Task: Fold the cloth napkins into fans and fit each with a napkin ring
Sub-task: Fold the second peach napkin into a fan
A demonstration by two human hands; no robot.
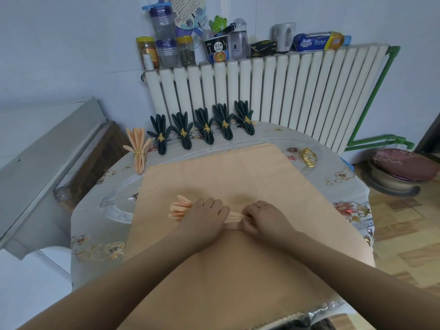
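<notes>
Pinching the pleated peach napkin (pixel 232 216) from both ends: left hand (pixel 202 216) clamps the bundle just behind its splayed folds, right hand (pixel 262 219) nips the tail. It lies on the flat peach cloth stack (pixel 214 172), the landmark. Best move, I'd say: hold the pleats tight, then fetch a gold ring (pixel 308 157) off the stack's far right corner. Finished fans (pixel 204 126) line its far edge.

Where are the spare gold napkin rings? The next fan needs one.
In the head view, the gold napkin rings lie piled at the table's far right, beyond the peach cloth's corner, near the radiator.
</notes>
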